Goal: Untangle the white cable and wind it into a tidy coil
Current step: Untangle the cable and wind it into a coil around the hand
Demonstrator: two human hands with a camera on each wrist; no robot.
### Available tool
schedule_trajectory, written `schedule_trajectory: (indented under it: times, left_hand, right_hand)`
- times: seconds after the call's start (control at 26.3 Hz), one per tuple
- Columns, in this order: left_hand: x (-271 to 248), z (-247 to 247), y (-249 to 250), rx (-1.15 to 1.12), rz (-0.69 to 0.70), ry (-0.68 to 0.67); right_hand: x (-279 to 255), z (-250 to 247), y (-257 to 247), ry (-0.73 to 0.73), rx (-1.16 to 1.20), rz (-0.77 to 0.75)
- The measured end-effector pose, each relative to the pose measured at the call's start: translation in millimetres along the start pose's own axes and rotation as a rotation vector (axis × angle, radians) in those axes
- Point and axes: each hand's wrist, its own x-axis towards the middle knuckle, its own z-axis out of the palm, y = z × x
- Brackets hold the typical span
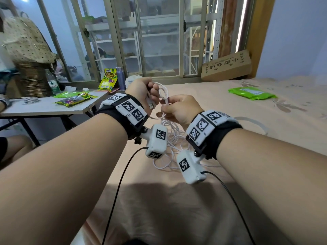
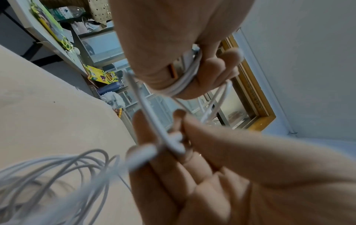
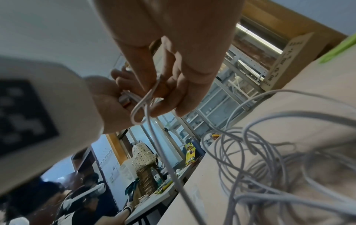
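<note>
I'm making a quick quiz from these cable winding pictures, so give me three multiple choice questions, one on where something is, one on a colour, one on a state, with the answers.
1. Where does the loose tangle of the white cable lie?
A. on the bed sheet
B. on the grey table
C. on the cardboard box

2. What colour is the flat packet on the bed, to the right?
A. red
B. green
C. blue

3. What is the left hand doing?
A. resting flat
B. hanging idle
C. gripping cable loops and the plug

Answers: 1 A, loops sprawl on the peach bed below the wrists. 2 B, its wrapper is bright green. 3 C, its fingers curl round the loops while the right hand pinches a strand.
</note>
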Motion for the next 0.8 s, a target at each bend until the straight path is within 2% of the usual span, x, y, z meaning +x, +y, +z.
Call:
schedule_trajectory:
  times: [0.11,0.23,0.3,0.49,0.65,0.8]
  left_hand:
    - [1.2,-3.5,5.0,0.173,0.059,0.095]
    - [3.9,-6.0,6.6,0.4,0.115,0.193]
    - [6.1,-7.7,5.5,0.54,0.128,0.237]
    - [11.1,-16.6,-8.1,0.736,0.156,0.281]
    - [10.7,-21.7,-16.0,0.878,0.112,0.31]
    - [11.4,-25.4,-23.6,0.943,0.082,0.229]
  right_hand:
    - [-6.5,-5.7,-3.5,0.015,0.059,0.075]
    - [-6.2,-13.0,-4.6,0.06,-0.091,0.077]
    - [-4.6,-17.1,-5.8,0.029,-0.215,0.074]
    - [-7.8,-18.0,-7.9,-0.108,-0.185,0.122]
    - [-8.1,-18.8,-6.1,-0.207,-0.112,0.068]
    - [-4.2,-15.8,-11.5,-0.058,-0.116,0.046]
